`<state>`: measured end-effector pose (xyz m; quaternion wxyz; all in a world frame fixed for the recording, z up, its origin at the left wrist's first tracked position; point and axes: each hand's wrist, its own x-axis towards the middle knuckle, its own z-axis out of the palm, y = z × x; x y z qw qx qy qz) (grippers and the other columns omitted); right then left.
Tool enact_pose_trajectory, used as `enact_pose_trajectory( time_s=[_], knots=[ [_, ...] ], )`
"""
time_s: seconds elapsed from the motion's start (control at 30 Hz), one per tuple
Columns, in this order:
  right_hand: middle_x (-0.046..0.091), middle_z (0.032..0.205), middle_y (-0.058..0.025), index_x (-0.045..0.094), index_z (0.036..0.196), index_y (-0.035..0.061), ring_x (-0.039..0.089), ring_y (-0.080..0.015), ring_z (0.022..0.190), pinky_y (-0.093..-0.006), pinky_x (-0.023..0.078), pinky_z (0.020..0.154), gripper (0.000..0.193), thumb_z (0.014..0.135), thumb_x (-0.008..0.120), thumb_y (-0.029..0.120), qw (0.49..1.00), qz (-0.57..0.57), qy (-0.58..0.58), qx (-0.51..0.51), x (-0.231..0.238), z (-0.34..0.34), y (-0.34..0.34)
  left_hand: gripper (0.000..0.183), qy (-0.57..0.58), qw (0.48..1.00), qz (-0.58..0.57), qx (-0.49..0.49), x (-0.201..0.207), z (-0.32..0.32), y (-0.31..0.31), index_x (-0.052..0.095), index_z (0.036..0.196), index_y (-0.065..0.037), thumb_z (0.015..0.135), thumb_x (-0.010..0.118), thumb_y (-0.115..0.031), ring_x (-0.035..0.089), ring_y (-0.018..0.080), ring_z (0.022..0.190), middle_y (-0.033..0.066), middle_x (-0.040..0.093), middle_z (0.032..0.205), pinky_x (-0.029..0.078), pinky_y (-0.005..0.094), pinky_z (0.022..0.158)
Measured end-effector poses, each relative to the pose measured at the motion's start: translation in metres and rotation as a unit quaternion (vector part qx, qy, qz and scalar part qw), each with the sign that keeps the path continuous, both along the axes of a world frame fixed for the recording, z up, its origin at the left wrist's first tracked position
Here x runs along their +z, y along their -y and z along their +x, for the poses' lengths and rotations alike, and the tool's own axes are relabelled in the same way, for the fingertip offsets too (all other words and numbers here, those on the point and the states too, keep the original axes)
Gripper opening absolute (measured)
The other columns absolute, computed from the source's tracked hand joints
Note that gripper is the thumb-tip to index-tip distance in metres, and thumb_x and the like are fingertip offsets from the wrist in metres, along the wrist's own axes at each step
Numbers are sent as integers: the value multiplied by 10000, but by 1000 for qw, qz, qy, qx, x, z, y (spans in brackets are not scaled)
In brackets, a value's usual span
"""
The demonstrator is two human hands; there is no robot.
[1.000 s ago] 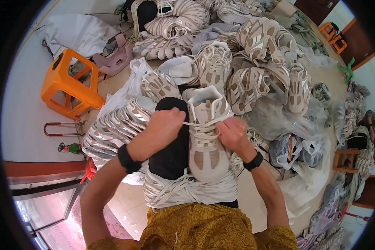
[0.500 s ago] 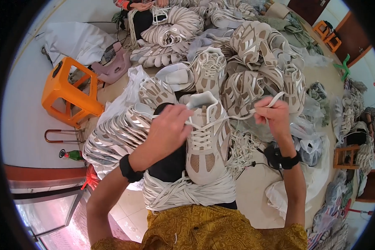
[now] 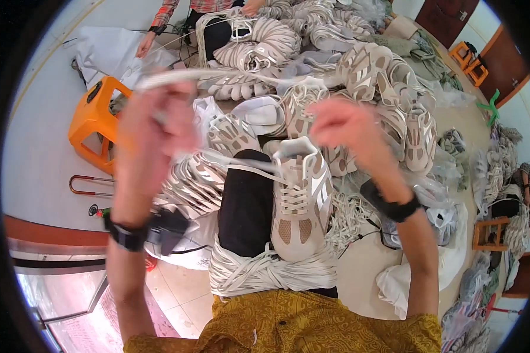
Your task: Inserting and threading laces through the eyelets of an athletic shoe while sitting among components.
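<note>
A beige and white sneaker [image 3: 301, 229] rests on my lap, toe toward me, its lower eyelets laced in a crisscross. From its upper eyelets a pale shoelace [image 3: 250, 169] stretches left to my left hand [image 3: 159, 120], raised and blurred, its fingers closed around the lace. More lace arcs through the air from the top of that hand toward the right. My right hand [image 3: 347, 125] is above and right of the sneaker's collar, smeared by motion; whether it holds anything is unclear. A thick bundle of white laces [image 3: 271, 273] lies across my thighs.
Stacked sneakers [image 3: 365, 67] pile up ahead, with more shoe uppers [image 3: 188, 188] left of my knee. An orange stool [image 3: 91, 126] stands at the left. Tangled laces [image 3: 347, 220] hang right of the sneaker. Another person's hand [image 3: 146, 45] works at the far side.
My left hand has swung left and up from the sneaker, drawing lace with it. My right hand has moved left, nearer the sneaker. The far person's arm has reached out leftward.
</note>
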<state>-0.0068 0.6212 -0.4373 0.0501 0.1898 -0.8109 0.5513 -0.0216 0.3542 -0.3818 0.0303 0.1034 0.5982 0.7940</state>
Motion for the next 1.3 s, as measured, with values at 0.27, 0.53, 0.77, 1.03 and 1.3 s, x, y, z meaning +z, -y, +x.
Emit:
enact_pose_trajectory(
  time_s=[0.27,0.53,0.77,1.03,1.3],
  knots=[
    [586,694,-82,561,1033,79,564,-237,735,-345,413,754,464,602,704,172,925,300,-230,-31,-111,-8,87,141,103,982,85,133,-35,-68,222,500,844,-45,897,436,-159,254,36,375,-49,341,550,223,188,348],
    [584,664,-42,601,907,1,562,-139,598,-242,435,604,234,690,624,83,964,-132,215,82,-81,-1,59,189,227,911,-6,345,-128,-74,335,487,769,-96,867,493,-258,276,48,366,-53,374,511,217,198,327],
    [401,742,11,460,1047,21,366,-53,610,-153,314,482,226,823,473,-4,813,-574,88,-39,-8,13,-136,287,237,919,-76,306,-140,-75,249,511,754,-111,858,490,-378,256,35,356,-62,349,500,197,185,315],
    [484,887,-58,416,1126,-64,418,-101,675,-196,366,534,271,887,449,59,845,-466,-47,-258,-18,147,-428,250,169,925,-55,336,-136,-104,266,534,860,-81,876,475,-324,264,37,382,-54,379,550,212,184,331],
    [561,848,-80,447,1133,-54,415,-109,578,-195,365,530,320,883,485,143,834,-430,-80,-335,-14,275,-563,118,112,911,-7,397,-141,-108,294,507,815,-87,863,475,-190,314,38,440,-39,417,603,259,181,370]
  ],
)
